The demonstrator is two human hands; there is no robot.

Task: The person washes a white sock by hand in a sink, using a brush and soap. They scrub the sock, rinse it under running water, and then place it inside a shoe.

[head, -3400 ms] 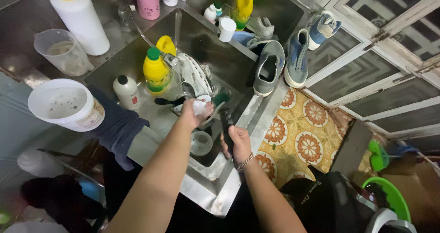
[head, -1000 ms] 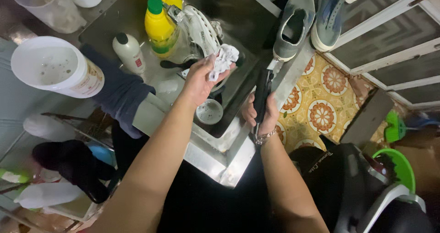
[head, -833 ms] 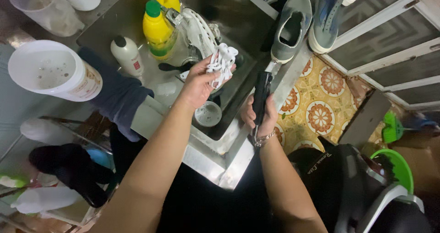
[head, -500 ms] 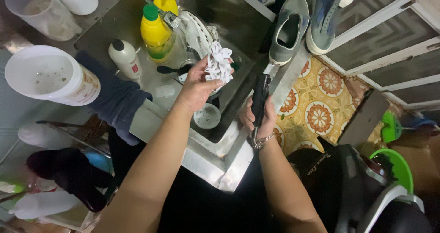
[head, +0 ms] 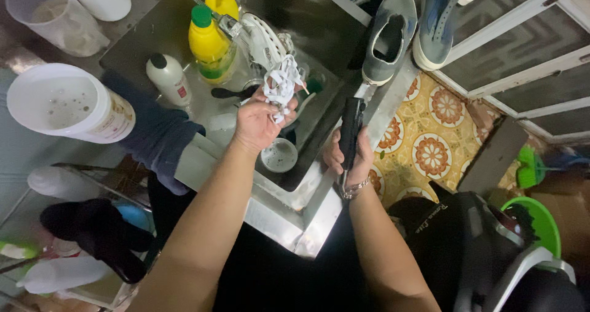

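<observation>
A dull steel sink (head: 289, 217) stands beside a floor of yellow patterned tiles (head: 430, 155), with smooth plastic bottles along its edge. Over the basin, the left hand (head: 258, 121) clenches a limp bunch of white shoelaces (head: 281, 88); the right hand (head: 347, 158) grasps a slim black brush handle (head: 351, 131) at the rim.

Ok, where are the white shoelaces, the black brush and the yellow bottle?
white shoelaces (head: 283, 86), head view, on the bunched loops.
black brush (head: 351, 131), head view, mid-handle above the right hand.
yellow bottle (head: 209, 46), head view, on its body.
</observation>
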